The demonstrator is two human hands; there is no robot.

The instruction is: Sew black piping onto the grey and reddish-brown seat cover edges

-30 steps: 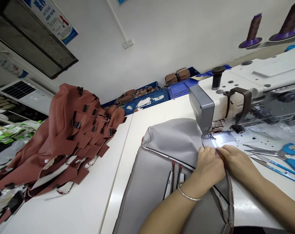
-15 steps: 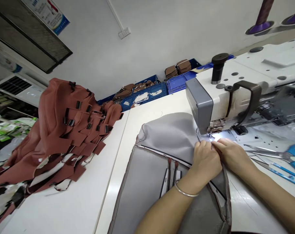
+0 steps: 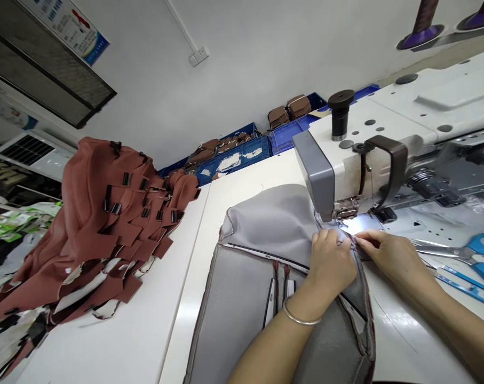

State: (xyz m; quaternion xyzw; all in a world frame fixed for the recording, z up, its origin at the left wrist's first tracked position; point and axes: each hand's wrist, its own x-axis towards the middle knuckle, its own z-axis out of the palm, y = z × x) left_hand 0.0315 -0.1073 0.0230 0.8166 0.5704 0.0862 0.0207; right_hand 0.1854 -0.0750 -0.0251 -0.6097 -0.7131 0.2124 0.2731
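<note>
A grey sewn cover [image 3: 242,288] with dark red edges lies inside out on the white table, its far edge under the needle area of a sewing machine [image 3: 346,216]. My left hand [image 3: 333,258], a silver bangle at its wrist, is closed on the fabric just in front of the lit presser foot. Close by on the right, my right hand [image 3: 386,253] pinches the cover's seam edge between thumb and fingertips. Black and white strips run along the cover's inner seams.
Blue-handled scissors [image 3: 471,253] and blue tweezers-like tools [image 3: 466,285] lie right of my right hand. A pile of reddish-brown covers [image 3: 117,213] is heaped at left. Blue crates [image 3: 245,154] with brown pieces stand along the wall. Purple thread cones [image 3: 421,34] rise behind the machine.
My right hand has drawn slightly away from my left, and its fingers now pinch the seam edge more visibly. The view has shifted slightly; the cover stays under the machine.
</note>
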